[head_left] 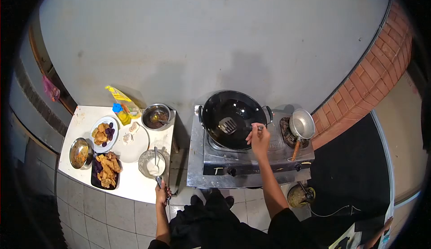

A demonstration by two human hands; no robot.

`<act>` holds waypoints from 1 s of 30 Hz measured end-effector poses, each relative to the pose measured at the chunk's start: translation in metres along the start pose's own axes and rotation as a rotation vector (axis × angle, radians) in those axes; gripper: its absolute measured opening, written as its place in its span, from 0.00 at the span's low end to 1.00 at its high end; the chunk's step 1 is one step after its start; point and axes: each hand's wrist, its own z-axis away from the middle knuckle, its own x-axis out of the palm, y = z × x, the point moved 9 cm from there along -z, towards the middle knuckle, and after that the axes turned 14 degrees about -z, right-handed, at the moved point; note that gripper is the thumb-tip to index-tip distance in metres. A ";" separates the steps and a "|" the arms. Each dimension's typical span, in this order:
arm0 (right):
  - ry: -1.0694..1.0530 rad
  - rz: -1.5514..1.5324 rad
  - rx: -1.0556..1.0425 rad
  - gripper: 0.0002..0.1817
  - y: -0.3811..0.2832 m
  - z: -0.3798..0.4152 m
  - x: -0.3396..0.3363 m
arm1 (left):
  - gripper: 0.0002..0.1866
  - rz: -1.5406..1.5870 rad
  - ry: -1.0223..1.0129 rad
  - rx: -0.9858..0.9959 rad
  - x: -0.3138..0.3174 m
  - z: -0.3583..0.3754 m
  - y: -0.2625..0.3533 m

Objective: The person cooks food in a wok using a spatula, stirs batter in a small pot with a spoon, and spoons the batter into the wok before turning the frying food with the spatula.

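Note:
My right hand (259,137) is closed round the handle of a slotted spatula (228,125), whose head rests inside a black wok (235,107) on the left burner of the stove. At the front right edge of the white table, my left hand (162,193) grips the handles of metal tongs (158,181). The tongs' far end reaches the rim of a glass bowl (144,163) of white paste with a spoon (156,155) in it.
The white table (134,190) also bears a plate (116,137) and a black tray (94,181) of fried food, metal bowls and an oil pouch (130,107). A saucepan (302,123) sits on the right burner. Below stands a gas cylinder (296,197). Another person's hand (385,228) shows lower right.

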 end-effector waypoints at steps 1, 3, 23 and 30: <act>0.005 0.013 0.010 0.10 0.004 0.002 -0.002 | 0.17 0.004 -0.003 -0.009 0.000 0.000 -0.001; 0.016 0.035 0.036 0.10 0.012 0.006 -0.006 | 0.17 -0.011 -0.001 0.009 -0.002 0.000 0.000; 0.171 -0.126 0.072 0.14 0.025 0.012 -0.037 | 0.20 -0.038 0.030 0.019 0.002 0.004 0.007; 0.137 0.094 0.096 0.12 0.024 0.012 -0.035 | 0.21 -0.042 0.023 0.020 0.004 0.006 0.011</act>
